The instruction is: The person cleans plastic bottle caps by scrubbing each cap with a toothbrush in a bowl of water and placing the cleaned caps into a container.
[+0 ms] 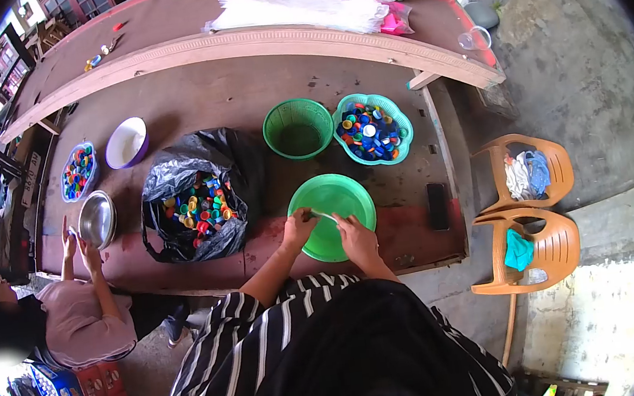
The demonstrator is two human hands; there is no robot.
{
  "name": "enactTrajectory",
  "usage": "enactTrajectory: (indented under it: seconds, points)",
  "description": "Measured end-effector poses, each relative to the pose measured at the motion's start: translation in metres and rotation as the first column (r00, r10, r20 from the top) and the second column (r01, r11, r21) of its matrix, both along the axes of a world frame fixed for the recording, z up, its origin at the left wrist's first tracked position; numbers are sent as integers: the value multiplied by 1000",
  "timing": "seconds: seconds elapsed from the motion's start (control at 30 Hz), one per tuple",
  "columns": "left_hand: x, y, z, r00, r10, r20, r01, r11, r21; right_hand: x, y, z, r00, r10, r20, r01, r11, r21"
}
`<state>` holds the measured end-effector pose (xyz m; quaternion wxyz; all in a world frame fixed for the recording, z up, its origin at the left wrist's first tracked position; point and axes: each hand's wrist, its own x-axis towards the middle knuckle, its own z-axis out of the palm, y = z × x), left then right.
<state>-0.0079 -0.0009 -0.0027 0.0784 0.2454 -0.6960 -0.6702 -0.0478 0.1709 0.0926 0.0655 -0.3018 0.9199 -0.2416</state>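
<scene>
Over the light green basin (332, 196), my left hand (299, 230) and my right hand (358, 239) face each other with fingers closed. A thin, pale, stick-like object (324, 215) spans the gap between them, its right end in my right fingers. Its left end meets my left fingertips; whatever else they may pinch is too small to make out. Beyond the basin stand a dark green bucket (295, 105) and a scalloped turquoise basket (400, 118) filled with bottle caps (380, 145). Left of my hands, a black plastic bag (237, 148) gapes open around many coloured caps (197, 211).
A co-worker (85, 322) sits at the left, hands raised beside a metal bowl (97, 220). A purple-rimmed bowl (126, 143) and a small cap basket (79, 172) stand behind. A phone (438, 206) lies near the table's right edge, beside orange chairs (560, 241).
</scene>
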Motion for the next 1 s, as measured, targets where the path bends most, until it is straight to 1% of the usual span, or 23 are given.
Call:
enactTrajectory:
  seconds: [0.07, 0.17, 0.27, 0.37, 0.47, 0.5, 0.57, 0.67, 0.77, 0.87, 0.97, 1.0]
  points:
    - [3, 1, 13, 999, -33, -12, 32, 998, -50, -1, 5, -9, 998, -57, 11, 56, 997, 43]
    - [0, -1, 2, 1000, -24, 12, 23, 999, 40, 3, 5, 5, 998, -54, -37, 54, 998, 14]
    - [2, -1, 14, 997, -7, -71, -3, 989, -149, 6, 3, 2, 1000, -16, -3, 16, 998, 55]
    - [4, -6, 9, 989, -72, 132, 87, 990, -114, -11, 2, -24, 995, -85, -48, 94, 969, 227]
    - [5, -3, 5, 996, -86, -1, 83, 963, -256, -18, 7, -47, 993, -23, -111, 58, 946, 320]
    - [6, -3, 5, 996, -94, 4, 93, 965, -243, -14, 5, -41, 994, -28, -104, 56, 958, 282]
    - [7, -5, 4, 994, -111, 14, 111, 970, -215, 2, -5, -9, 995, -34, -89, 52, 977, 208]
    - [5, -7, 2, 996, -74, 41, 80, 979, -186, 27, -12, 17, 999, -38, -30, 41, 996, 82]
    - [9, -13, 14, 980, -198, -1, 197, 977, -86, 35, -7, -4, 973, -208, 103, 187, 965, 182]
    - [9, -17, 9, 968, -247, 32, 248, 968, -25, 35, -5, -4, 936, -324, 134, 302, 939, 163]
    - [12, -15, 8, 976, -217, -32, 203, 947, -247, 42, -14, 11, 978, -191, 85, 188, 981, 51]
    - [12, -13, 1, 976, -204, -78, 177, 948, -266, 43, -16, 11, 972, -215, 92, 203, 972, 121]
